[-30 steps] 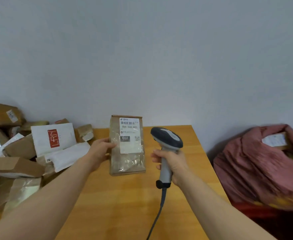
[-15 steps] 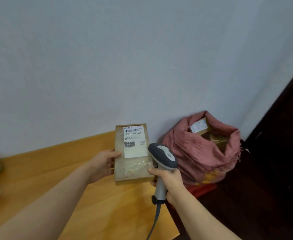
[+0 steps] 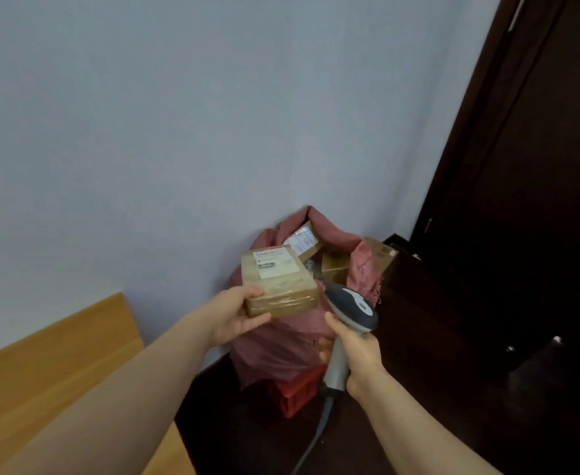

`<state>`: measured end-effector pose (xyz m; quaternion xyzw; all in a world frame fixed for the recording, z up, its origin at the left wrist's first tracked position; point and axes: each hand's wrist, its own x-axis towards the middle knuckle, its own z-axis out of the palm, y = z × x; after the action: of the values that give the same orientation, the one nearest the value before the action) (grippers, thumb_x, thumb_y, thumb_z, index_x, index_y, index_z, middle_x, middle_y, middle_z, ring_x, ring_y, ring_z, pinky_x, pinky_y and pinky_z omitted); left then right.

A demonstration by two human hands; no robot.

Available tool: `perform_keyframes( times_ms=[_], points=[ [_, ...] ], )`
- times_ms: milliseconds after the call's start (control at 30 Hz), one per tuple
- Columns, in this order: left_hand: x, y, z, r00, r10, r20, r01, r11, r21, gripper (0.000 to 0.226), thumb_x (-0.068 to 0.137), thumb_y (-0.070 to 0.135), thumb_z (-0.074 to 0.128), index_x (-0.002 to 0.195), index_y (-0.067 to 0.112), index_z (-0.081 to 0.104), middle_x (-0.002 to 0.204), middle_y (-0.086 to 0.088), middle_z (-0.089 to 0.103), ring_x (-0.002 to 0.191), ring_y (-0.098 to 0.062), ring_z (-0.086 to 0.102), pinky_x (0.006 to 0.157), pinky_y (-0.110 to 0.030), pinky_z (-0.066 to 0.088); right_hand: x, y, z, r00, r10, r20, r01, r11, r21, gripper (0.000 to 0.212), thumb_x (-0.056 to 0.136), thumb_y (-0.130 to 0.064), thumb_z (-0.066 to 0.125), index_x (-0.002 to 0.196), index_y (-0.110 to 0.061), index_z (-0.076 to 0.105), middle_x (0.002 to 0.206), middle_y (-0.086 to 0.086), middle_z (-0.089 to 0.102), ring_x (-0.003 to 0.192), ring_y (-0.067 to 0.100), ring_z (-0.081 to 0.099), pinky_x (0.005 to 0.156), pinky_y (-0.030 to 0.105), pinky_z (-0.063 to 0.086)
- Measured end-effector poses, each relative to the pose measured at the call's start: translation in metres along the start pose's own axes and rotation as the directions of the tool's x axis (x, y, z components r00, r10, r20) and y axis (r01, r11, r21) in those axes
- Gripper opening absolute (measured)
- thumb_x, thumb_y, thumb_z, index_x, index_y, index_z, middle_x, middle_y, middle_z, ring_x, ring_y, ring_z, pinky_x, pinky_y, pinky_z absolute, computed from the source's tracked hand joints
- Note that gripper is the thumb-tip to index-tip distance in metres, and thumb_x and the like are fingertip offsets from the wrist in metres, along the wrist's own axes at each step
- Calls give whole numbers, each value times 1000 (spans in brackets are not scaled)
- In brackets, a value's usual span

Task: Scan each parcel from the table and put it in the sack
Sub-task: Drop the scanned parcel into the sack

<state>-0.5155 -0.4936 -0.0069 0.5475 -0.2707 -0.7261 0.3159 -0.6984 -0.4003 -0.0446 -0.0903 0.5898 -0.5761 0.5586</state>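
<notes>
My left hand point(image 3: 237, 313) grips a taped brown cardboard parcel point(image 3: 278, 286) by its near left corner, label side up and lying almost flat. The parcel hangs in the air in front of the pink sack point(image 3: 281, 341), just below its open mouth. Other brown boxes point(image 3: 304, 241) with labels show inside the sack. My right hand point(image 3: 357, 358) grips the handle of a grey barcode scanner point(image 3: 350, 305), whose head sits right of the parcel. The scanner's cable point(image 3: 310, 443) trails down to the bottom edge.
The sack stands in the corner against the pale wall, on a red crate point(image 3: 295, 392). The wooden table point(image 3: 51, 368) fills the lower left, its right edge close to the sack. A dark door point(image 3: 508, 186) and dark floor lie to the right.
The view has swung right, off the table to the sack. My left hand has carried the parcel rightward over the table edge and tipped it flat. The scanner moved along beside it.
</notes>
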Motion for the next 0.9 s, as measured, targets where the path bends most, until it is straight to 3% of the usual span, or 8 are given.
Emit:
perform_keyframes(
  times_ms=[133, 467, 533, 600, 667, 767, 833, 900],
  points=[
    [61, 23, 36, 1000, -25, 14, 25, 999, -23, 35, 96, 9, 42, 129, 8, 53, 100, -8, 65, 85, -19, 63, 47, -28, 57, 37, -14, -10, 999, 36, -34, -36, 999, 28, 17, 81, -12, 77, 87, 1, 68, 63, 11, 66, 50, 18, 61, 46, 27, 50],
    [223, 63, 89, 995, -87, -50, 84, 995, -54, 26, 98, 13, 50, 123, 7, 56, 92, -9, 64, 95, -26, 65, 57, -32, 59, 135, -32, -3, 981, 36, -191, -46, 998, -49, 17, 81, -8, 75, 89, 5, 68, 65, 13, 67, 53, 19, 62, 55, 32, 53],
    [248, 70, 90, 993, -78, -85, 79, 997, 10, 27, 99, 13, 47, 124, 8, 56, 100, -9, 65, 87, -21, 64, 58, -32, 58, 148, -29, 1, 978, 57, -201, -69, 996, -53, 15, 81, -8, 75, 88, 3, 69, 64, 12, 68, 53, 19, 62, 55, 31, 53],
    [271, 69, 87, 988, 8, -154, 31, 968, 247, 37, 100, 19, 46, 136, 9, 47, 124, -13, 58, 96, -25, 62, 68, -34, 58, 157, -25, 3, 974, 86, -211, -99, 994, -52, 11, 81, -8, 76, 85, 0, 70, 63, 12, 68, 52, 18, 61, 54, 30, 53],
    [288, 62, 78, 971, 190, -148, -23, 682, 731, 53, 100, 31, 44, 149, 18, 29, 146, -21, 37, 123, -34, 47, 96, -37, 44, 162, -20, 8, 969, 115, -220, -130, 990, -52, 9, 81, -9, 76, 84, -2, 70, 63, 13, 67, 51, 18, 60, 53, 30, 53],
    [301, 44, 67, 964, 247, 102, -166, 251, 954, 52, 98, 27, 46, 148, 20, 33, 152, -24, 17, 135, -34, 35, 110, -33, 31, 166, -13, 12, 962, 147, -229, -166, 984, -65, 7, 81, -8, 76, 82, -3, 70, 62, 13, 67, 50, 18, 60, 53, 30, 53],
    [304, 30, 63, 961, 156, 229, -250, 137, 958, 46, 96, 17, 46, 142, 13, 44, 149, -19, 33, 135, -30, 36, 111, -33, 30, 166, -11, 14, 963, 149, -226, -171, 982, -81, 7, 81, -8, 75, 81, -4, 71, 61, 12, 67, 49, 18, 60, 53, 30, 52],
    [300, 24, 58, 968, 119, 222, -238, 147, 960, 51, 96, 13, 45, 146, 16, 38, 152, -17, 28, 139, -28, 31, 114, -30, 26, 163, -10, 15, 967, 138, -212, -161, 982, -98, 7, 81, -10, 75, 81, -4, 71, 61, 11, 67, 50, 17, 60, 53, 30, 52]
  ],
)
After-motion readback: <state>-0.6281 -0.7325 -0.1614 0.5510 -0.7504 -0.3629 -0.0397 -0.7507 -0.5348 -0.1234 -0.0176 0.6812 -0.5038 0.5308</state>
